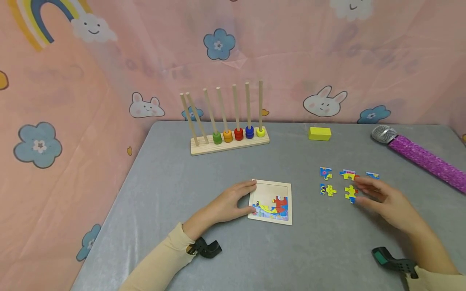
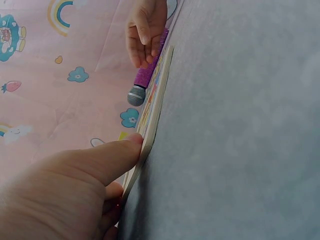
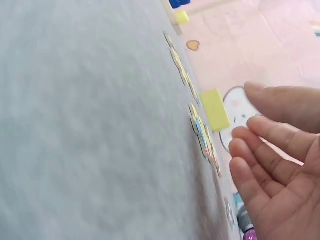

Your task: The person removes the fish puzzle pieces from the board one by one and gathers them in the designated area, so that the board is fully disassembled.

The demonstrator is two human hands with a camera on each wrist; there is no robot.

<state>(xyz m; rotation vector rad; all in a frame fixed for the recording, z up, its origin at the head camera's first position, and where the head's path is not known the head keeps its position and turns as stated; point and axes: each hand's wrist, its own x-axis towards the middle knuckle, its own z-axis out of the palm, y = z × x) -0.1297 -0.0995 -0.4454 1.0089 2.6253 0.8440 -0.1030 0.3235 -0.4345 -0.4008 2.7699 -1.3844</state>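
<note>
My left hand (image 1: 226, 205) holds the left side of a square wooden puzzle board (image 1: 267, 189), thumb at the lower corner and fingers at the upper one. Along the board's lower part lie fitted pieces (image 1: 281, 205) in red, yellow and blue. My right hand (image 1: 395, 208) hovers over loose puzzle pieces on the right, its fingers loosely bent with nothing between them in the right wrist view. Nearest to it are a yellow and blue piece (image 1: 351, 193) and a yellow and red piece (image 1: 348, 175). Further left lie two more pieces, one of them yellow (image 1: 330, 190).
Behind the board stands a wooden peg counter (image 1: 229, 146) with upright rods and coloured rings. A yellow block (image 1: 319, 133) sits at the back. To the right lies a purple glittery microphone (image 1: 424, 157). A printed pink cloth hangs behind the grey table (image 1: 182, 178).
</note>
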